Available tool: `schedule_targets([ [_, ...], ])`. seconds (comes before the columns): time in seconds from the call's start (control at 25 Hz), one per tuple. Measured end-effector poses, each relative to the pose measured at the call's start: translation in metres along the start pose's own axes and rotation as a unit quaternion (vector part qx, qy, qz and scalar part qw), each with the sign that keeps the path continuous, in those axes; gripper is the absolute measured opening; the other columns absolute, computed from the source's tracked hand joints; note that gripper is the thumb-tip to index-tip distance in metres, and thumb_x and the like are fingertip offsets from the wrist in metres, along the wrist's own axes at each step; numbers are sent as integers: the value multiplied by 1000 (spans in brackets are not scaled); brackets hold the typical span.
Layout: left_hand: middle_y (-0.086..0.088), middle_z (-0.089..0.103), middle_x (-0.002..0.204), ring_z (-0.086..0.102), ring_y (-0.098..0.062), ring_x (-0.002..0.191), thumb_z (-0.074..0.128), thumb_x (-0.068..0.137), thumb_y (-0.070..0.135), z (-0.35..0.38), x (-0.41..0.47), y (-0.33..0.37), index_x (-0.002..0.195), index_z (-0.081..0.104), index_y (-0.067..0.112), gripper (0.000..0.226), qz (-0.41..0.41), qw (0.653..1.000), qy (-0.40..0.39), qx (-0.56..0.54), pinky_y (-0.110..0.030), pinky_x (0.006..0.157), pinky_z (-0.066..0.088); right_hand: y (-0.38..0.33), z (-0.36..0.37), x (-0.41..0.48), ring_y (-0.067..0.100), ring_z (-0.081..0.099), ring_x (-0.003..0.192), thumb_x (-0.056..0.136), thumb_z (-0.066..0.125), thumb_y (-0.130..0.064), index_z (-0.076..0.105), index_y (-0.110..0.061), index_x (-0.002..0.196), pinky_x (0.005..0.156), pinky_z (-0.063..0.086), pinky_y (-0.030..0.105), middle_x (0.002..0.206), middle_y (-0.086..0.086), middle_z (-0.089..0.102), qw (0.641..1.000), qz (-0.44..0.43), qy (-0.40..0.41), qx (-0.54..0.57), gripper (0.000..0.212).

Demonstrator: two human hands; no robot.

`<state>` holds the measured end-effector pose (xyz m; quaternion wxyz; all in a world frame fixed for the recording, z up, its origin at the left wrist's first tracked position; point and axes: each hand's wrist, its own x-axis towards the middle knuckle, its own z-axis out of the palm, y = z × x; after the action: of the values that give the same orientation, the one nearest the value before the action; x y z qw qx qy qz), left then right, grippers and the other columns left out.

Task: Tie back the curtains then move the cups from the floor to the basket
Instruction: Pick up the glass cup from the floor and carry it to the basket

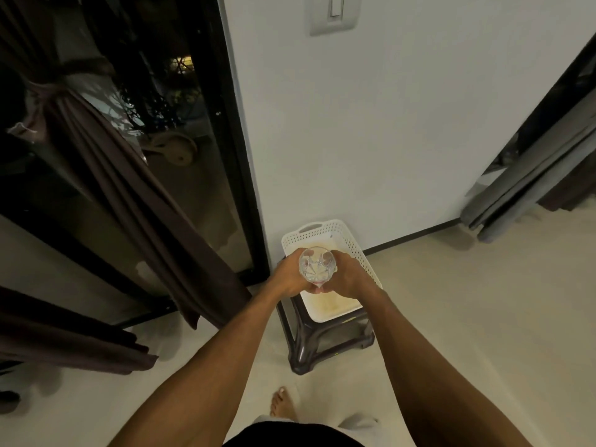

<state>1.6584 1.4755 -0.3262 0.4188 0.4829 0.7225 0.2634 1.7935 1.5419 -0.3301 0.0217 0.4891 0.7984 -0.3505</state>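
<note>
Your left hand (290,276) and right hand (347,278) hold a clear cut-glass cup (317,264) between them, the fingers of each curled round its sides, over the white basket (325,231). The basket sits on a dark stool (322,346) by the wall (387,124); the brown curtain (129,195) hangs tied back at left

We see a room in a home: a brown curtain (106,175) tied back at left beside a black-framed sliding glass door (200,162), a light switch (334,12) on the white wall (403,124) at top centre, a white plastic basket (325,232) on a dark stool (322,346) mid-frame, a bare foot (283,404) below.
</note>
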Motion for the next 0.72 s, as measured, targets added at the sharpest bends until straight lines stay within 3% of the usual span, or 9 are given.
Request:
schedule_targets([
  [0.24,3,60,123,57,-18,112,88,64,12,-6,40,7,132,47,20,80,-39,998,39,-30,-31,93,48,6,-22,57,26,62,114,71,85,-23,56,-14,132,99,51,40,124,4,65,998,-55,-35,-18,68],
  [0.56,2,63,121,62,-19,107,88,64,17,26,89,32,129,51,23,75,-109,986,115,-50,-36,91,54,44,-56,109,26,61,117,77,81,-13,54,-11,135,102,48,40,128,8,64,990,-113,-82,5,64],
  [0.72,0,63,122,63,-19,106,87,66,14,46,113,34,128,53,23,71,-151,974,144,-90,-28,85,54,66,-54,127,26,59,120,83,77,-14,50,-10,138,105,46,40,131,6,61,989,-106,-103,29,61],
])
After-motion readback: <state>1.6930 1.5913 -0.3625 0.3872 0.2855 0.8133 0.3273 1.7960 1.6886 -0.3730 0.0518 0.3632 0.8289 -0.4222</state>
